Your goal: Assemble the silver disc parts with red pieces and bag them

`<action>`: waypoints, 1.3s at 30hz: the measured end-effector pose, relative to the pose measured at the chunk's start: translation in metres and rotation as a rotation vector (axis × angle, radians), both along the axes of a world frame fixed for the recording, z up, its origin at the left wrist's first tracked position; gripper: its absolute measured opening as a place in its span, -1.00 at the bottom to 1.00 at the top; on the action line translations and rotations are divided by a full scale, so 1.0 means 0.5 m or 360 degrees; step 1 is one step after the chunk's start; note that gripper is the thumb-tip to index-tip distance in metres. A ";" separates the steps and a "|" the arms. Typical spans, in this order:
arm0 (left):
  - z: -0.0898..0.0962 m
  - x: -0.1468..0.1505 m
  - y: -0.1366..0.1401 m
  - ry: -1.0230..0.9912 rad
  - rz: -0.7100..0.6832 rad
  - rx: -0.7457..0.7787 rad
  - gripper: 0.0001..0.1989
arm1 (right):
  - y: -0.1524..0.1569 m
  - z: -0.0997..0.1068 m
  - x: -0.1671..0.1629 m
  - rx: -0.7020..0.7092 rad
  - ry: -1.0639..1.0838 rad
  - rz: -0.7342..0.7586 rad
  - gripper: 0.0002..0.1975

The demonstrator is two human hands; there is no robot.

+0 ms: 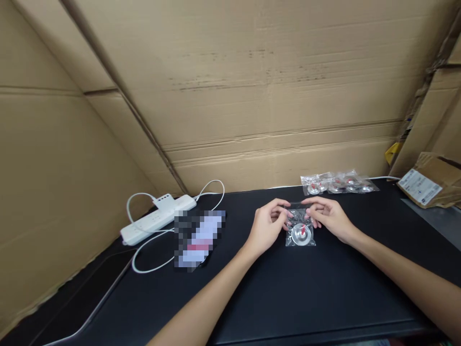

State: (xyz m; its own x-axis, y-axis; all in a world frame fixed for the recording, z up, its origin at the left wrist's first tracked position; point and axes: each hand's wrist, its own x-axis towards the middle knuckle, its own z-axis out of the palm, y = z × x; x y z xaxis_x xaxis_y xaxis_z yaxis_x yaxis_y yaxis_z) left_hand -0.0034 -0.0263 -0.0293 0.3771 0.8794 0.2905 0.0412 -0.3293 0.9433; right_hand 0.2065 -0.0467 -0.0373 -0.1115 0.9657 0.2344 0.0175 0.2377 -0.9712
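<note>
Clear plastic bag (297,217): glossy, crinkled; round silver disc (297,236) inside its near end, red piece (303,231) on disc | loc: tabletop (288,293), right of centre, well back from near edge | left hand (269,223), right hand (332,218): fingers curled, narrow gap, at bag's far corners; pinch on film, cannot tell

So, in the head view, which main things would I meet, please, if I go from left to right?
Power strip → left hand → bagged disc → right hand → box.
</note>
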 end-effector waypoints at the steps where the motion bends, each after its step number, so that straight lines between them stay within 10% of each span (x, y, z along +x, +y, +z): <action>1: 0.000 0.002 0.001 -0.0020 -0.0004 -0.0015 -0.81 | -0.002 0.002 -0.001 0.0008 0.0006 -0.0016 -0.68; 39: 0.021 0.006 -0.010 -0.0009 -0.0022 0.0091 -0.79 | -0.015 0.010 -0.016 0.0062 0.0063 -0.0165 -0.68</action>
